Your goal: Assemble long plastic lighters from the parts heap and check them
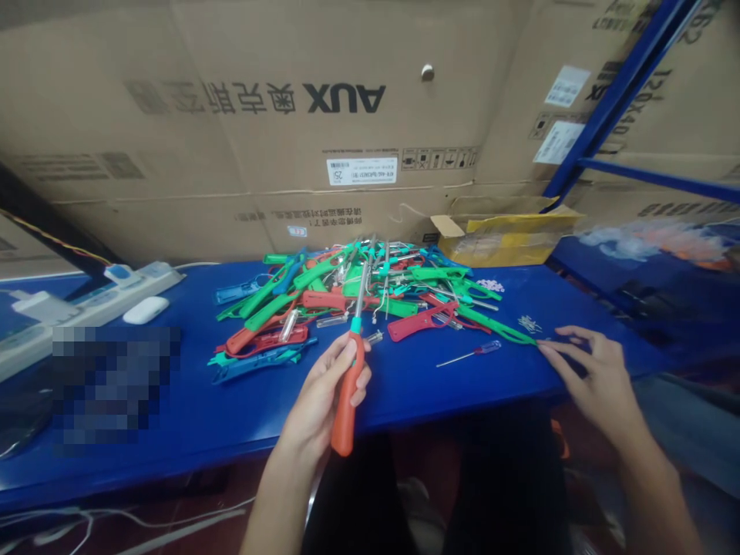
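My left hand point(327, 389) is closed round the orange handle of a tool point(349, 385) whose metal shaft points up and away over the blue table point(190, 416). My right hand point(590, 370) rests at the table's right front edge, fingers spread, its fingertips touching the tip of a long green plastic piece point(497, 325). A small blue-handled screwdriver point(471, 354) lies on the table between my hands. Behind it sits a heap of green, red and blue plastic tool parts point(347, 293) mixed with metal pieces.
Large cardboard boxes point(289, 123) wall off the back. A white power strip point(86, 304) and a small white case point(146, 310) lie at the left. An open yellow box point(502, 235) stands at the back right, beside a blue rack post point(613, 100). Small screws point(529, 324) lie near my right hand.
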`<act>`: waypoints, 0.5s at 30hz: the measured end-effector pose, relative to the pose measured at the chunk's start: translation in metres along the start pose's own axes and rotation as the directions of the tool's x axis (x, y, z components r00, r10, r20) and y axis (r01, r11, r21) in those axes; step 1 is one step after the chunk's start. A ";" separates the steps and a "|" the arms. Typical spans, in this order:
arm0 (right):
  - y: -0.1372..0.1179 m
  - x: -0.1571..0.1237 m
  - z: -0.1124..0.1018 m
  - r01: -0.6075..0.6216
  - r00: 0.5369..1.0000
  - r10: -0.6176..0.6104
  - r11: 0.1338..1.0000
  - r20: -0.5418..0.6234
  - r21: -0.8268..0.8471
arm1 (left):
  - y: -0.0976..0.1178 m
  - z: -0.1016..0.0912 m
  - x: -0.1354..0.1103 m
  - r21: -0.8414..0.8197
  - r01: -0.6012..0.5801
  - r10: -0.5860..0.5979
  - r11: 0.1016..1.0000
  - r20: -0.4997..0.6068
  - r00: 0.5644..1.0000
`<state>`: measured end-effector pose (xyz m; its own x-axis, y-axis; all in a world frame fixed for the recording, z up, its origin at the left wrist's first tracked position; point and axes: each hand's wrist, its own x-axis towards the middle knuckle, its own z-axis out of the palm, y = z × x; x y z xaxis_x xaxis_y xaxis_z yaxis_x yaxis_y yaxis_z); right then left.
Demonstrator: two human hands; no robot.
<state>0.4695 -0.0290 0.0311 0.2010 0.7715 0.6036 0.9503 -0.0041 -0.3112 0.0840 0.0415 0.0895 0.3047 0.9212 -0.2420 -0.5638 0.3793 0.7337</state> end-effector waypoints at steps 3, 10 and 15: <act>-0.009 -0.003 0.002 0.032 0.999 -0.033 0.999 0.019 0.027 | 0.001 -0.001 0.000 -0.010 0.011 -0.011 1.000 -0.008 1.000; -0.003 0.006 -0.011 -0.250 0.968 0.250 0.968 0.021 -0.022 | 0.003 -0.007 0.000 -0.136 0.048 -0.060 0.990 -0.085 0.995; 0.002 0.019 -0.004 -0.344 0.939 0.344 0.939 0.023 0.000 | 0.004 -0.010 -0.002 -0.275 -0.001 -0.047 0.962 -0.167 0.985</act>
<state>0.4762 -0.0169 0.0447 0.5098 0.7376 0.4428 0.8234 -0.2694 -0.4994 0.0730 0.0421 0.0867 0.1981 0.9038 -0.3792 -0.7531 0.3880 0.5314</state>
